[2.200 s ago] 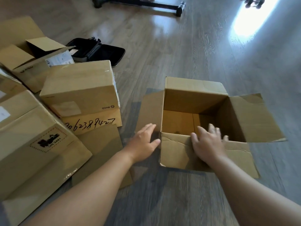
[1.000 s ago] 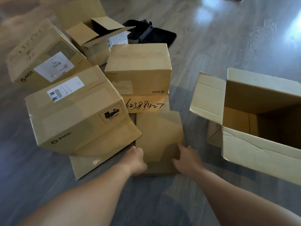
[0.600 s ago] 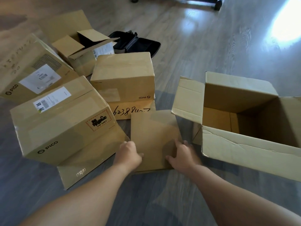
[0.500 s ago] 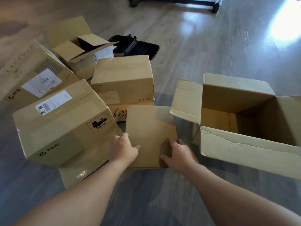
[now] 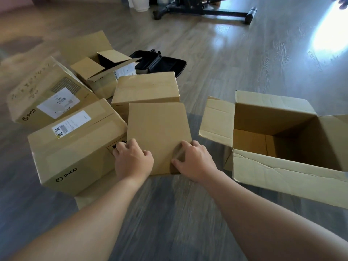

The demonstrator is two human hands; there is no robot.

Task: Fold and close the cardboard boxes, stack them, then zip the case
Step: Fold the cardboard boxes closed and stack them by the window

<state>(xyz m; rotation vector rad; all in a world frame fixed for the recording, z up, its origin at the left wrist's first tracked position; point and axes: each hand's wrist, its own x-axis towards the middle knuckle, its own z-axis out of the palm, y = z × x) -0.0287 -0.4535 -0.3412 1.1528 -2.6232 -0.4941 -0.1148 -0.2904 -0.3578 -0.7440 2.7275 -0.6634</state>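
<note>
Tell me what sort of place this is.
Probably a room in a home or office, used here for packing: grey wood-plank floor, shipping boxes spread across it, and a wheeled black stand base at the far side.

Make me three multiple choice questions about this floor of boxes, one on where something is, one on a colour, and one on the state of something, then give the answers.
1. Where does the zip case lie?
A. on the floor behind the boxes
B. inside the big open box
C. on top of a closed box

2. What colour is the zip case?
A. red
B. black
C. white

3. How is the large cardboard box on the right?
A. taped shut
C. open, flaps up
B. crushed flat

Answers:
1 A: the black zip case lies on the grey wood floor beyond the boxes.
2 B: it is plainly black.
3 C: the large open cardboard box shows its bare inside, while the left hand and right hand grip the raised plain cardboard flap.
</note>
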